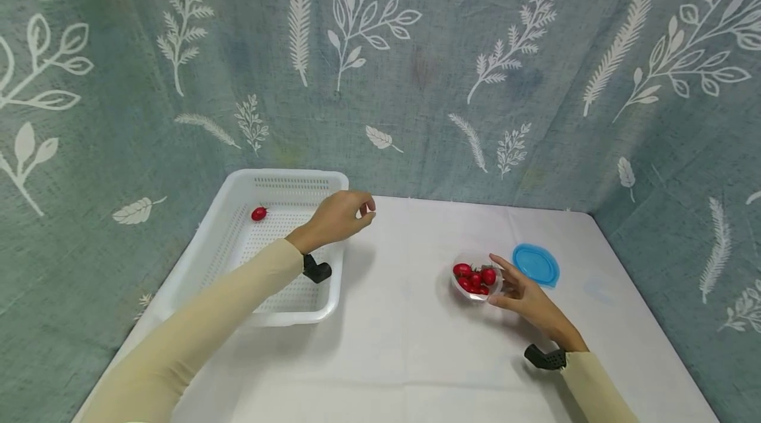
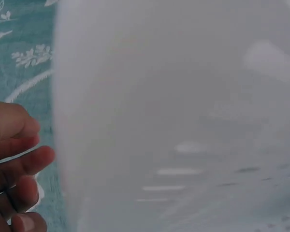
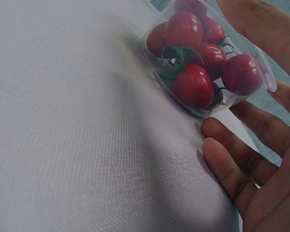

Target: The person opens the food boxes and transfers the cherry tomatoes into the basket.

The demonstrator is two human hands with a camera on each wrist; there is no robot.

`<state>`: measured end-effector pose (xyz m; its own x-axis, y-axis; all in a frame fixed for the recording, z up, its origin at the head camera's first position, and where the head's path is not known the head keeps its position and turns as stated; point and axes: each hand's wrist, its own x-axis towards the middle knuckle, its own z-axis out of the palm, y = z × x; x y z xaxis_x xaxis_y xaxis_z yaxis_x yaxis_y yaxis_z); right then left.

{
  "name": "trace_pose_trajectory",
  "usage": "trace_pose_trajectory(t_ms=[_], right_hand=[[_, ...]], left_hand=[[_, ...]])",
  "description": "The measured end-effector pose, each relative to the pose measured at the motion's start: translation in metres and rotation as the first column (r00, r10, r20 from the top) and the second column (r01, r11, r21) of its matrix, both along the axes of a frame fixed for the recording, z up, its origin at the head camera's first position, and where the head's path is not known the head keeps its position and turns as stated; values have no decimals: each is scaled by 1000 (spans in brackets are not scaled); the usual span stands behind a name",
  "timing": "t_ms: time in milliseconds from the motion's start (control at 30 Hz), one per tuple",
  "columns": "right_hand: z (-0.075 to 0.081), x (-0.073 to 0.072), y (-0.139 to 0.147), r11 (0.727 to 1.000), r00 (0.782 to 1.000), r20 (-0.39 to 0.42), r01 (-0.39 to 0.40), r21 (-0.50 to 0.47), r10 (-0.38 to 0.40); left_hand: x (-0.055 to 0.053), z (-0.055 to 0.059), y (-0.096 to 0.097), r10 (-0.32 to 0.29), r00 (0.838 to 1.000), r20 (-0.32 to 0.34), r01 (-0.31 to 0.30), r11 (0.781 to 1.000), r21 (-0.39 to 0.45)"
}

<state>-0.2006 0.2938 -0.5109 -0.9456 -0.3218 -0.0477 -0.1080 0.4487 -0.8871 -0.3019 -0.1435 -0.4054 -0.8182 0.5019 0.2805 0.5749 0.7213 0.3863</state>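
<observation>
On the right of the table (image 1: pixel 410 350), holding a clear container (image 1: pixel 477 297) between thumb and index finger with the right hand (image 1: pixel 526 297). Can see at least two other fingers of that hand off the wall in the right wrist view. Counting several tomatoes (image 1: pixel 488 275) inside, some with green stems. Just to the right and slightly farther, note a blue lid (image 1: pixel 536 264), off the container and flat on the table.

On the left, see a white perforated basket (image 1: pixel 285 318) with a lone tomato (image 1: pixel 258 213) in its far-left part. By its far-right rim, spot the left hand (image 1: pixel 339 215) up in the air, grip released: loosely curled, nothing visible between thumb and fingertips.

Reading the step as moving tomatoes singly between container and basket, right hand bracing. Can't confirm direction from one moment; leaning container to basket, given the full container and an empty left grip pointing right.

On that reading, would need to bring the left grip right and near, pinch one top tomato lightly, keep the container steady, then return left over the rim. If reversed, would instead need to reach far left for the lone tomato. Watch for tipping: probably light, and braced by little more than thumb and finger.
</observation>
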Motion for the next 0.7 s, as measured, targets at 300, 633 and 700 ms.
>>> trace_pose_trajectory(t_ms=[300, 633, 700], right_hand=[[-2, -2, -1, 1000, 1000, -10, -18, -11, 18], [0, 0, -2, 1000, 1000, -8, -4, -9, 4], [0, 0, -3, 1000, 1000, -3, -1, -14, 1]], left_hand=[[1, 14, 16, -189, 977, 100, 193, 980, -40], [13, 31, 71, -337, 935, 110, 340, 941, -9], [16, 29, 84, -358, 926, 123, 363, 931, -24]])
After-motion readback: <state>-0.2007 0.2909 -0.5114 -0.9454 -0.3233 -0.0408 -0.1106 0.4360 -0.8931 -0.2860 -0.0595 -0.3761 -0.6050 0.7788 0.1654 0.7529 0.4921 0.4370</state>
